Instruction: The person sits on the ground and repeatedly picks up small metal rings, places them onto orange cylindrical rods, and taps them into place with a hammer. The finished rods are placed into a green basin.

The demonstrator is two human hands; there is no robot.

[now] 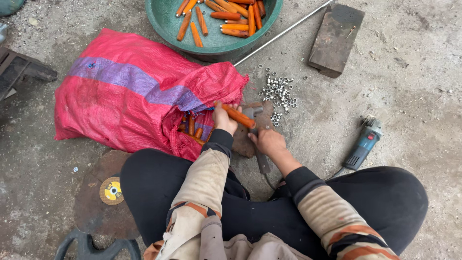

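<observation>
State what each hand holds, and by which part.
The left hand grips an orange handle at its near end. The right hand grips a hammer by its shaft, below the head.

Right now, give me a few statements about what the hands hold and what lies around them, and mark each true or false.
1. The left hand holds an orange handle. True.
2. The right hand holds the grinder. False: the grinder lies apart on the floor; that hand holds a hammer.
3. The green basin holds orange handles. True.
4. The red sack is tied shut. False: its mouth is open, with handles showing.
</observation>
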